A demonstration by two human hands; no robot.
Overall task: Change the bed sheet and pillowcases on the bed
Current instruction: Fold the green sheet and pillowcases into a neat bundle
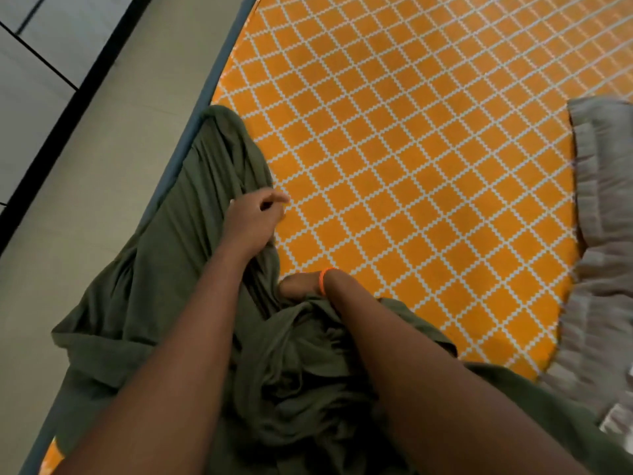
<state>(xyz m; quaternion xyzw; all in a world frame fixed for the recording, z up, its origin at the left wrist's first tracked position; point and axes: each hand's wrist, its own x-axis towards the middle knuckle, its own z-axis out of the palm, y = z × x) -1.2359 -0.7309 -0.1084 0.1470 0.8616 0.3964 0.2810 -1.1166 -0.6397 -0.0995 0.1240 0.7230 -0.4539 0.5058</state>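
Head view: left hand (pixel 255 217) pinches the green sheet (pixel 191 207) bunched along the mattress (pixel 411 166) edge; right hand (pixel 298 286), half-buried, grip unclear; slack folds could slide floorward

Olive-green sheet (pixel 212 186) bunched in folds along the bed's left edge, draped onto orange, white-latticed mattress cover (pixel 411 149); crumpled grey fabric (pixel 603 269) at right.
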